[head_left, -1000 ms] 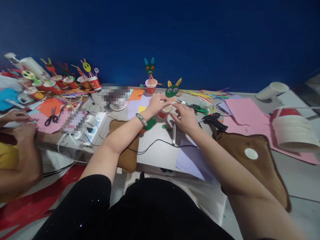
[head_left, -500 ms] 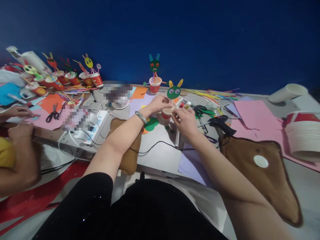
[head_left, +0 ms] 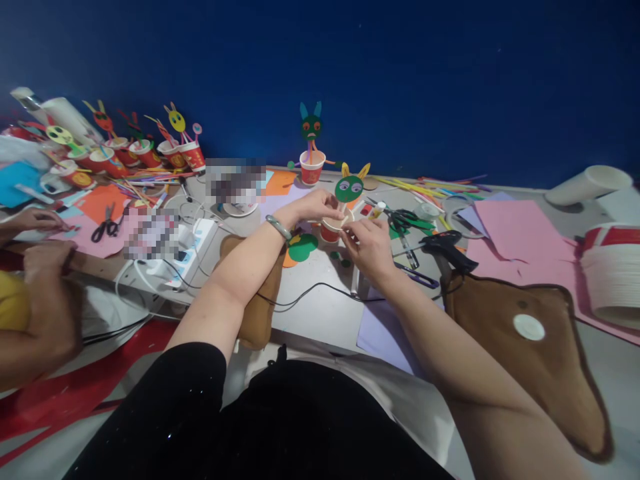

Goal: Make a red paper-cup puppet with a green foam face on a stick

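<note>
Two hands are working at the red paper cup [head_left: 329,232]; left hand [head_left: 313,203] is gripping its rim; right hand [head_left: 369,245] is pinching a pale stick [head_left: 346,216].

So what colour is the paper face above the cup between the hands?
Green face, yellow ears; best in the head view.
</note>
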{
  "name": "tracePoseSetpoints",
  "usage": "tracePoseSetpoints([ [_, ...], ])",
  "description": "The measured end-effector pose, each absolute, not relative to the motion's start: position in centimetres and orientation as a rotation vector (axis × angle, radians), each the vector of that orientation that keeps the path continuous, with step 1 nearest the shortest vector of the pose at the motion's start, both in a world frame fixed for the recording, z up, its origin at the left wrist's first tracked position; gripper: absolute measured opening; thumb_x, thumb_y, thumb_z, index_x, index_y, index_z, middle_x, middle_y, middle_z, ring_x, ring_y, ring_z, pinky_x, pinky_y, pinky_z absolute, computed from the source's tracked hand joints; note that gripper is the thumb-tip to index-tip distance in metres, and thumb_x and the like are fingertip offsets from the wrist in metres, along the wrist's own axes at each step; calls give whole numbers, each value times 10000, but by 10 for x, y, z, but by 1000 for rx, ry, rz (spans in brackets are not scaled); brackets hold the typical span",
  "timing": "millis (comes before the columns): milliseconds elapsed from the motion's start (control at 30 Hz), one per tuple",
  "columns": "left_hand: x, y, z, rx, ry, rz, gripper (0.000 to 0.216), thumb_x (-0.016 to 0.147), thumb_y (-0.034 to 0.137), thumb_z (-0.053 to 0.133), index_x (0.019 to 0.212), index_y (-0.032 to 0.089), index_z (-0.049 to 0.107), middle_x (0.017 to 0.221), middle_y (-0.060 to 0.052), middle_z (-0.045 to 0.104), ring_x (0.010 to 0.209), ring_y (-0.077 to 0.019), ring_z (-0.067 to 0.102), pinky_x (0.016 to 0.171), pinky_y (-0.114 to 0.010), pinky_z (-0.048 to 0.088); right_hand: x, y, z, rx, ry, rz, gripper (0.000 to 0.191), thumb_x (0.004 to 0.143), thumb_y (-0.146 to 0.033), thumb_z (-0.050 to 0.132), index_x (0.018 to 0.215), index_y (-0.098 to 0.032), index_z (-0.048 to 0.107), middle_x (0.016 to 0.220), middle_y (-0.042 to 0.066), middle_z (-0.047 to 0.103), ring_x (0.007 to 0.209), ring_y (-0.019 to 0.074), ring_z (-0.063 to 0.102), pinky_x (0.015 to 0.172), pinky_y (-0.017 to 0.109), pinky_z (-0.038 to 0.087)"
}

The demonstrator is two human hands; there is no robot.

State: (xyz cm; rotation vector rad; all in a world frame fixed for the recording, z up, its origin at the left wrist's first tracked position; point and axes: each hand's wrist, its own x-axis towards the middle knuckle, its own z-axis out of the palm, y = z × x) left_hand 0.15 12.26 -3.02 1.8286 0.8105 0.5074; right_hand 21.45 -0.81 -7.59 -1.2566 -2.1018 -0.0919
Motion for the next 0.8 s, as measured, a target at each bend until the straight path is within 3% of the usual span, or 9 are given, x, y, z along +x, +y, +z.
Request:
tracePoseSetpoints([
  [200, 3, 119, -24, 1856, 839, 494, 298, 758, 360, 952, 729, 158, 735, 743, -9, 657, 781, -172, 564, 808, -345, 448, 214, -9, -77, -1231, -2094, -94, 294, 1185, -396, 547, 1083, -251, 782, 876, 67, 747, 846, 284, 658, 1006, 473, 477],
  [567, -4, 121, -21, 1835, 785, 555, 455, 677, 493, 1038, 697, 144, 746, 695, 31, 575, 712, -119, 469, 710, -319, 288, 214, -9, -77, -1244, -2083, -107, 314, 1197, -401, 545, 1108, -241, 800, 856, 67, 761, 834, 288, 679, 1012, 481, 476],
  [800, 2, 122, -27, 1730, 805, 715, 658, 656, 696, 1104, 768, 167, 729, 754, 1, 651, 775, -146, 567, 737, -311, 424, 213, -7, -79, -1268, -2100, -143, 289, 1199, -370, 553, 1121, -249, 803, 879, 76, 772, 853, 290, 695, 1028, 482, 477],
])
